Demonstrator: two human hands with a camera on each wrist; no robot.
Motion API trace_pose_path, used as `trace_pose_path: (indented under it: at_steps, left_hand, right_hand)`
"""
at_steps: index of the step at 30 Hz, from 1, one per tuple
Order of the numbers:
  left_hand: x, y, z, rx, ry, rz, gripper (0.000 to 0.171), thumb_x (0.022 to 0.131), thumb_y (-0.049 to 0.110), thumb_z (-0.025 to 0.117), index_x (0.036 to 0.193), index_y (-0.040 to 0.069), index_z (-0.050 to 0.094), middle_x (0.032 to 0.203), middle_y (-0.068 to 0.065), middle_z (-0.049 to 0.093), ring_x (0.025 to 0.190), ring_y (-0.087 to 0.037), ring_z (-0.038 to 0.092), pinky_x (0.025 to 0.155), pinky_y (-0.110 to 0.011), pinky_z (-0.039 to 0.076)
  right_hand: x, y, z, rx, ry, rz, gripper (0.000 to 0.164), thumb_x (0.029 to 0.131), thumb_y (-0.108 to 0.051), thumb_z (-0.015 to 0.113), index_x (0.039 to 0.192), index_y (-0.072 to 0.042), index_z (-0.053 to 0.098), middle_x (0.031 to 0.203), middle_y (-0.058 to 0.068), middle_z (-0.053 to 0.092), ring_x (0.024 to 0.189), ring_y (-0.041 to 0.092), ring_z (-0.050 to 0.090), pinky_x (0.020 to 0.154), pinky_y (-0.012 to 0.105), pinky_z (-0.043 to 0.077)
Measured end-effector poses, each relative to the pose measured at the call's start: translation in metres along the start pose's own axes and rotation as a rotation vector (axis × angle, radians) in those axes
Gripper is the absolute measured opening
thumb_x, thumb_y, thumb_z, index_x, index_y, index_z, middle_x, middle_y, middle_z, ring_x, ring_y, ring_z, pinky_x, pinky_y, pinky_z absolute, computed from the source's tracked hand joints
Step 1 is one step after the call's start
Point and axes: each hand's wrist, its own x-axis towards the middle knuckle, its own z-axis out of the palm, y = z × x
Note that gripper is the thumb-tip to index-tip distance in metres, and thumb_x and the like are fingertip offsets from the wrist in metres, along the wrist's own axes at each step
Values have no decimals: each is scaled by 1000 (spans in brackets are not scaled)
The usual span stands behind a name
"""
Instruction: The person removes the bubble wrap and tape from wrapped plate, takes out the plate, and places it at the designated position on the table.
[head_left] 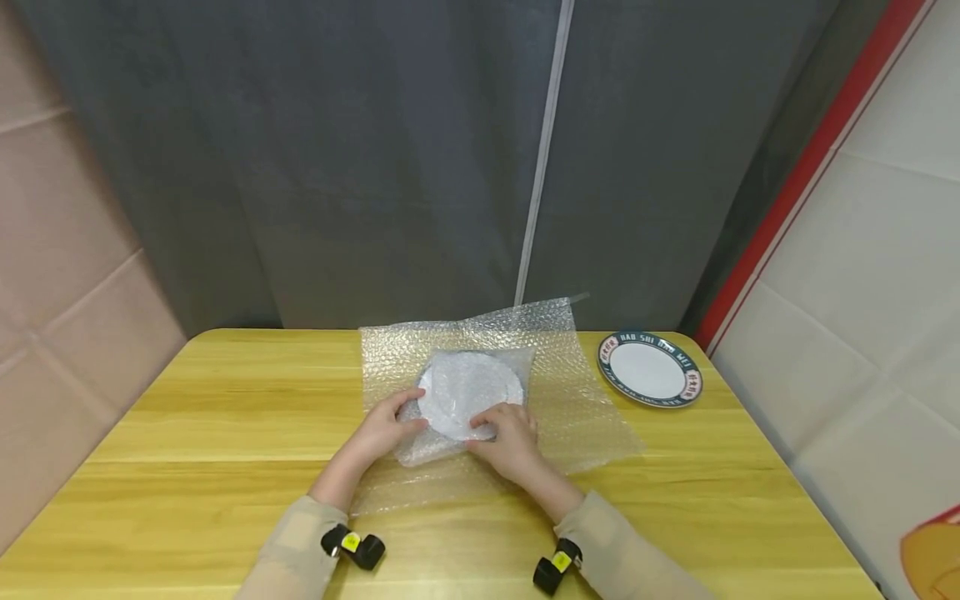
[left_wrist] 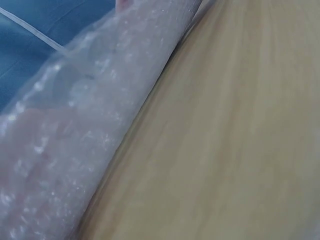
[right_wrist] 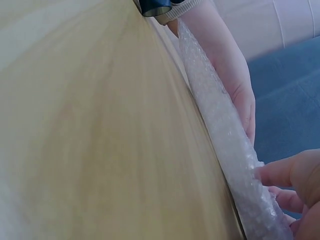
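A white round plate (head_left: 468,387), covered by a smaller clear layer, lies on a sheet of bubble wrap (head_left: 592,417). My left hand (head_left: 381,427) grips the left edge of the covered plate, fingers and thumb spread apart. At the front right of the plate, my right hand (head_left: 510,442) pinches the wrapping with bent fingers and thumb. The right wrist view shows the right fingers (right_wrist: 280,172) against the bubble wrap (right_wrist: 220,125), with the other hand behind it. Bubble wrap (left_wrist: 95,120) hides most of the left hand in the left wrist view.
A second plate (head_left: 648,369), white with a dark lettered rim, lies at the table's back right. The wooden table (head_left: 225,450) meets a dark grey curtain (head_left: 375,167) behind. Pale walls stand at both sides.
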Motion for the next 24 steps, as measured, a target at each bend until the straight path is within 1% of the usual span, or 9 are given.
trace_pose_path:
  at_steps: [9,13,24]
  left_hand:
    - [-1,0,-1,2,-1,14,53,87,12,70,136,2,52,140,-26,43,131,-43,36,107,-52,30]
    - [-1,-1,0,-6,-1,13,52,87,11,69,136,2,52,141,-26,42,132,-42,35,107,-52,30]
    - [0,0,0,17,-1,25,51,87,12,70,134,2,53,140,-26,44,131,-43,36,107,-52,30]
  right_hand:
    - [-1,-4,3,52,48,28,24,68,-11,83,88,-9,69,100,8,64,108,35,47,100,55,22]
    - [0,-5,3,78,47,45,24,68,-9,82,88,-9,67,101,9,64,110,36,46,102,56,20]
    - [2,-8,5,85,39,107,24,68,-7,82,86,-9,66,103,10,65,111,35,45,103,56,17]
